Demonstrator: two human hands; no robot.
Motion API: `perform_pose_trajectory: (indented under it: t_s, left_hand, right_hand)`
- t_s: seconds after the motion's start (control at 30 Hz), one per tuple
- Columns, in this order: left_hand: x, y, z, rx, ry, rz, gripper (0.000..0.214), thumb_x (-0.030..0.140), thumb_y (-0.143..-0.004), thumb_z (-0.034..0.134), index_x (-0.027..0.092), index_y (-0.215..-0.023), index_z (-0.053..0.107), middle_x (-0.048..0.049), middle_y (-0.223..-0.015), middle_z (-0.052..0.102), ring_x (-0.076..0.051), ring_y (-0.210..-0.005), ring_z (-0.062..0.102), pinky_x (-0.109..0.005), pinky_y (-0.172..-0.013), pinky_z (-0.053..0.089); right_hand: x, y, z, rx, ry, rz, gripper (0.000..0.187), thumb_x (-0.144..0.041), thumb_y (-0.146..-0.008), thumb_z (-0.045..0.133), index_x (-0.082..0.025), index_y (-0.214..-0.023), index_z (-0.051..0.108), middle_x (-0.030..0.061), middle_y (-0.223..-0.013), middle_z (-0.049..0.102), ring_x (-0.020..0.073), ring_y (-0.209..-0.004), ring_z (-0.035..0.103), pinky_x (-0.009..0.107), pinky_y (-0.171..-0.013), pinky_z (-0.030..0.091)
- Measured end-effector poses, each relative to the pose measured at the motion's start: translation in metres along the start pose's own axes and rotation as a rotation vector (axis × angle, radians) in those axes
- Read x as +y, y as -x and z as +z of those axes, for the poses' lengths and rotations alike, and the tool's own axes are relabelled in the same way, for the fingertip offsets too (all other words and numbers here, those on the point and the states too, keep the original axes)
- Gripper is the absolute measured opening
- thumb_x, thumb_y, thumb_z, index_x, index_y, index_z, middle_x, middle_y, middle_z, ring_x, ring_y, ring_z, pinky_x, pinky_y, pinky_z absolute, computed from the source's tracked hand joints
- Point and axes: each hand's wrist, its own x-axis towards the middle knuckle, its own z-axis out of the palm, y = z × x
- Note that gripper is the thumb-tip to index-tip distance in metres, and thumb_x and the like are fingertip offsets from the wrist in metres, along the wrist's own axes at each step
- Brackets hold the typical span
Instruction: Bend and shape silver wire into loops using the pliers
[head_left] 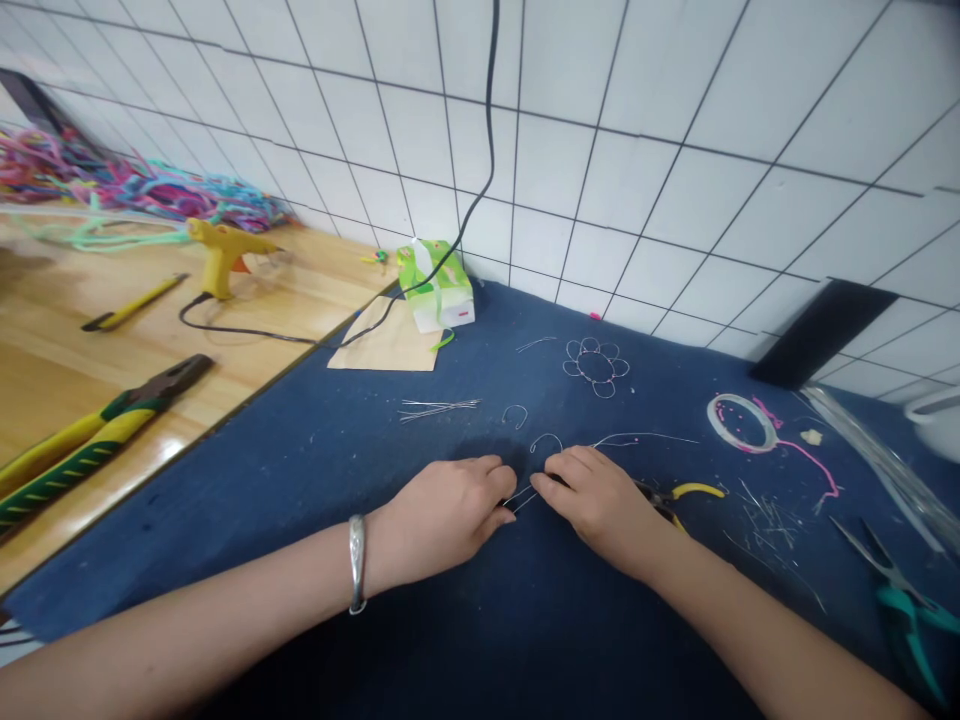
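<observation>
My left hand (442, 510), with a silver bangle on its wrist, rests on the blue cloth (300, 500) and pinches thin silver wire (521, 495). My right hand (600, 500) is closed around yellow-handled pliers (694, 492), whose jaws meet the same wire between the two hands. A bent wire loop (546, 440) lies just beyond my fingers. A wire flower shape (596, 365) lies farther back.
Straight wire pieces (439, 407), a small wire hook (514, 412), a tape roll (741, 422) with pink strands and teal pliers (900, 595) lie on the cloth. On the wooden bench to the left: big yellow-green pliers (97, 430), a glue gun (221, 255), colourful cords (150, 185). A tissue pack (436, 285) stands by the tiled wall.
</observation>
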Motion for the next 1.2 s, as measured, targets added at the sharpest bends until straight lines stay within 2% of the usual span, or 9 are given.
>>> perform_pose_trajectory:
  t_s: [0.1, 0.3, 0.47, 0.6, 0.87, 1.03, 1.2]
  left_hand:
    - [0.003, 0.001, 0.001, -0.001, -0.014, 0.005, 0.012, 0.025, -0.087, 0.041, 0.017, -0.082, 0.05, -0.0037, -0.08, 0.055, -0.017, -0.069, 0.056, -0.028, -0.059, 0.042]
    - [0.003, -0.001, 0.001, -0.014, 0.037, 0.009, 0.015, 0.023, -0.087, 0.039, 0.018, -0.083, 0.053, -0.0034, -0.079, 0.056, -0.017, -0.07, 0.056, -0.028, -0.06, 0.042]
    - [-0.006, -0.003, -0.005, -0.009, 0.257, 0.007, 0.021, 0.021, -0.088, 0.037, 0.018, -0.087, 0.057, -0.0029, -0.079, 0.058, -0.015, -0.073, 0.056, -0.027, -0.068, 0.043]
    - [-0.008, -0.004, -0.012, -0.082, 0.522, 0.013, 0.026, 0.023, -0.09, 0.034, 0.017, -0.091, 0.059, -0.0014, -0.076, 0.059, -0.01, -0.062, 0.055, -0.023, -0.061, 0.043]
    - [-0.008, -0.005, -0.005, -0.25, 0.919, -0.166, 0.021, 0.026, -0.086, 0.043, 0.016, -0.088, 0.06, -0.001, -0.08, 0.063, -0.005, -0.05, 0.052, -0.02, -0.052, 0.042]
    - [-0.008, -0.007, -0.001, -0.294, 1.1, -0.273, 0.019, 0.029, -0.082, 0.049, 0.015, -0.089, 0.06, -0.0014, -0.076, 0.063, -0.004, -0.046, 0.049, -0.016, -0.04, 0.031]
    - [-0.008, -0.008, -0.001, -0.307, 1.232, -0.34, 0.018, 0.027, -0.077, 0.054, 0.015, -0.088, 0.06, -0.0009, -0.073, 0.061, -0.005, -0.048, 0.049, -0.016, -0.039, 0.029]
  right_hand:
    - [-0.001, -0.001, 0.002, -0.046, 0.02, 0.0, 0.021, -0.01, -0.088, 0.038, -0.014, -0.097, 0.057, 0.0086, -0.09, 0.055, 0.018, -0.088, 0.046, 0.035, -0.079, 0.039]
    - [-0.002, -0.005, -0.003, -0.092, 0.073, -0.03, 0.019, -0.011, -0.087, 0.04, -0.015, -0.078, 0.056, 0.0053, -0.078, 0.053, 0.0165, -0.078, 0.044, 0.032, -0.071, 0.036]
    - [0.001, -0.004, -0.007, -0.046, 0.118, -0.066, 0.021, -0.009, -0.087, 0.039, -0.016, -0.08, 0.057, 0.0045, -0.077, 0.054, 0.0162, -0.077, 0.044, 0.032, -0.071, 0.034]
    - [0.004, -0.002, -0.008, -0.013, 0.143, -0.059, 0.023, -0.008, -0.087, 0.036, -0.015, -0.087, 0.058, 0.0059, -0.082, 0.057, 0.0173, -0.082, 0.047, 0.033, -0.072, 0.034]
    - [0.005, 0.0, -0.007, 0.053, 0.105, -0.027, 0.022, -0.008, -0.087, 0.038, -0.015, -0.09, 0.059, 0.0059, -0.083, 0.06, 0.0177, -0.086, 0.05, 0.034, -0.073, 0.034]
    - [0.006, 0.001, -0.008, 0.06, 0.1, -0.018, 0.021, -0.009, -0.087, 0.039, -0.015, -0.091, 0.059, 0.0058, -0.086, 0.061, 0.0185, -0.087, 0.049, 0.034, -0.074, 0.033]
    - [0.006, 0.002, -0.009, 0.078, 0.085, -0.017, 0.019, -0.01, -0.087, 0.041, -0.015, -0.093, 0.058, 0.0049, -0.085, 0.061, 0.0174, -0.085, 0.049, 0.033, -0.074, 0.033]
